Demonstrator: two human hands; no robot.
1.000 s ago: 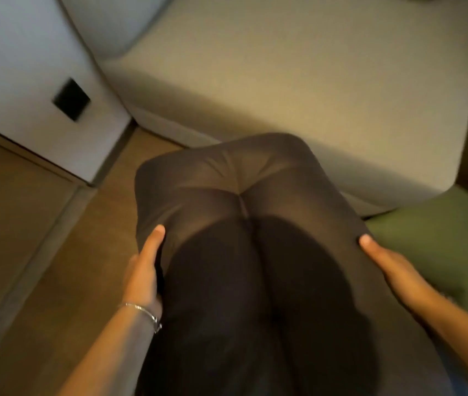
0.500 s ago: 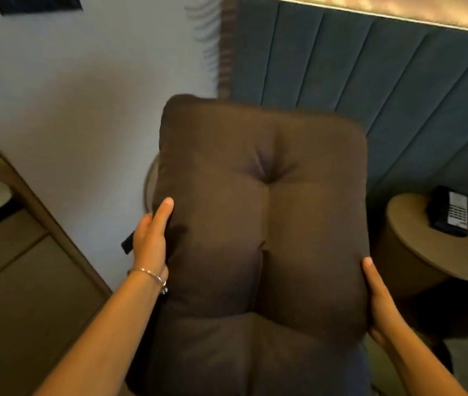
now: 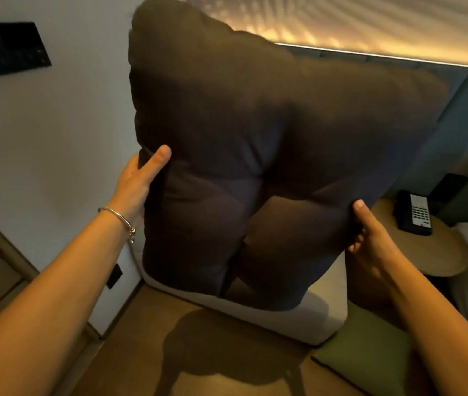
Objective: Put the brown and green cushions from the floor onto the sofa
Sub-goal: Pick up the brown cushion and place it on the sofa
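Note:
A big brown tufted cushion (image 3: 255, 155) hangs upright in the air in front of me, filling the middle of the view. My left hand (image 3: 138, 181) grips its left edge, thumb across the front. My right hand (image 3: 369, 238) holds its lower right edge. Behind and below it, the pale sofa (image 3: 321, 315) shows only its seat front and right corner; the cushion hides most of it. A green cushion (image 3: 367, 350) lies on the wooden floor at the sofa's right corner, under my right forearm.
A white wall with a dark panel (image 3: 7, 50) stands at left, with a small dark socket (image 3: 114, 275) low down. A round wooden side table (image 3: 432, 252) with a black phone (image 3: 414, 212) stands at right. Blue padded panelling (image 3: 461, 115) rises behind the sofa. Wooden floor (image 3: 198, 352) lies below.
The brown cushion has gone from low over the sofa's front edge up to chest height and further toward the sofa back. The view tilted up, then down a little.

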